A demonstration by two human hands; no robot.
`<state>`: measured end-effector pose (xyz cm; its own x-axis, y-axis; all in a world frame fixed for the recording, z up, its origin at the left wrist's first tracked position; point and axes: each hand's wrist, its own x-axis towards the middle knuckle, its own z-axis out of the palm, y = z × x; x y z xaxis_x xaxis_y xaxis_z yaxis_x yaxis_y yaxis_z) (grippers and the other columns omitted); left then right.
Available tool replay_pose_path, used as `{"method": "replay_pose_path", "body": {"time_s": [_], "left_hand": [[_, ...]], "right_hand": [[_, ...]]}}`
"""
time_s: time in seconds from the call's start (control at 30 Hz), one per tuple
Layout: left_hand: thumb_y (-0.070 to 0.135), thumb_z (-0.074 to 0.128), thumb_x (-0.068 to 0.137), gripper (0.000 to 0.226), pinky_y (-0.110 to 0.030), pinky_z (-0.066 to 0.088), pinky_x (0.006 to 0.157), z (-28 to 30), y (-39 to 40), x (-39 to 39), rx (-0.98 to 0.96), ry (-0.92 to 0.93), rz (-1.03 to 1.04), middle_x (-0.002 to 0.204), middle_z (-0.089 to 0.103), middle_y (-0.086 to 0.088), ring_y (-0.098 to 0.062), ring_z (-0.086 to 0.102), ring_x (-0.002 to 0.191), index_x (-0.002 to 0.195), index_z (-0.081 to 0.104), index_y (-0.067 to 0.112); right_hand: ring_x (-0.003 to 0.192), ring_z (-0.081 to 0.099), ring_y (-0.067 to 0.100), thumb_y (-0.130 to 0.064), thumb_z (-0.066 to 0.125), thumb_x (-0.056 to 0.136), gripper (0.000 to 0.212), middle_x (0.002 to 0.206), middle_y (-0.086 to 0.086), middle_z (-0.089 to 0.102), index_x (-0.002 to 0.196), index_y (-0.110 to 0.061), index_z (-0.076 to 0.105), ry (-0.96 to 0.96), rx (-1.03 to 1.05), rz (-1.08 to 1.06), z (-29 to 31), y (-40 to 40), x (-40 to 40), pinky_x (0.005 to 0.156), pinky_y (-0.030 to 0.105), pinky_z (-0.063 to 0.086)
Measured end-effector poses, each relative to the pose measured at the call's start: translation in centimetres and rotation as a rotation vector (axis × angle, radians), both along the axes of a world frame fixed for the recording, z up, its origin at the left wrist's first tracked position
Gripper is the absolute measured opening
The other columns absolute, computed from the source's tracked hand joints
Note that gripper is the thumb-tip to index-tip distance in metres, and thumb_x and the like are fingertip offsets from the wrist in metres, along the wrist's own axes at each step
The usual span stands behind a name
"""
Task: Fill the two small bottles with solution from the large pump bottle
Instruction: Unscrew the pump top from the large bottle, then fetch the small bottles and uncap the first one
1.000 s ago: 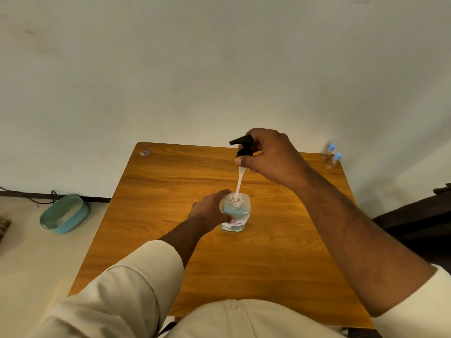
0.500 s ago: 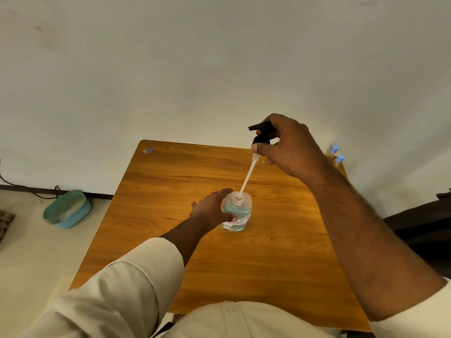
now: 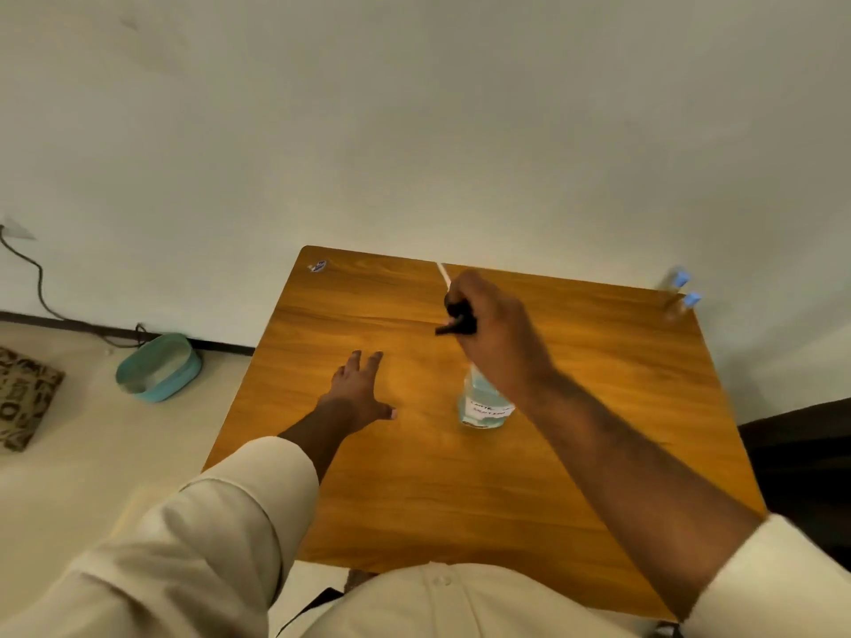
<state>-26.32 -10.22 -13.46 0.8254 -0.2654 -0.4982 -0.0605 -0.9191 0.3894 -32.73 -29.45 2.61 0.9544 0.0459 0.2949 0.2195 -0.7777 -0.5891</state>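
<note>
The black pump head [image 3: 456, 319] is gripped in the closed right hand [image 3: 495, 331], with its nozzle pointing left out of the fist and its white dip tube [image 3: 444, 272] projecting up and away past the knuckles, toward the far edge of the wooden table [image 3: 575, 476]. The large pump bottle [image 3: 483, 405] is seen standing upright just below and nearer than that hand, its neck hidden behind the wrist, its blue solution and white label visible; the pump is fully clear of it. The left hand [image 3: 359, 393] is held open and empty, fingers spread flat over the table, well to the left of the bottle and apart from it. The 2 small bottles [image 3: 677, 294] with blue caps are found at the far right corner of the table, well beyond the right hand and blurred. Compared with 0.5 s ago, the bottle has been released by the left hand, which had been wrapped around its body, and the pump has been turned over: the tube, then angled down into the bottle's mouth, has been withdrawn and now points away. On the floor to the left, a teal basin [image 3: 159, 367] is seen.
</note>
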Motion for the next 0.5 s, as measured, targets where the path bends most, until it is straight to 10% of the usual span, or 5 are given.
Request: {"method": "replay_pose_path", "body": {"time_s": [0.27, 0.5], "left_hand": [[0.036, 0.081, 0.075, 0.111, -0.065, 0.031, 0.108, -3.2, 8.0, 1.7, 0.202, 0.107, -0.002, 0.162, -0.014, -0.003, -0.039, 0.003, 0.148, 0.153, 0.002, 0.034], [0.022, 0.067, 0.081, 0.076, -0.057, 0.046, 0.096, -6.4, 9.7, 2.4, 0.141, 0.127, -0.069, 0.146, 0.022, -0.008, -0.037, 0.028, 0.132, 0.144, 0.025, 0.028]], "right_hand": [[0.109, 0.053, 0.035, -0.005, 0.05, 0.091, 0.03, 0.133, 0.015, 0.045, 0.12, -0.01, 0.048, 0.307, -0.307, 0.102, -17.2, 7.8, 2.2, 0.068, 0.04, 0.05], [0.128, 0.034, 0.033, -0.006, 0.046, 0.093, 0.038, 0.143, 0.016, 0.029, 0.128, -0.019, 0.041, 0.482, -0.395, 0.167, -23.6, 11.2, 1.5, 0.092, 0.043, 0.049]]}}
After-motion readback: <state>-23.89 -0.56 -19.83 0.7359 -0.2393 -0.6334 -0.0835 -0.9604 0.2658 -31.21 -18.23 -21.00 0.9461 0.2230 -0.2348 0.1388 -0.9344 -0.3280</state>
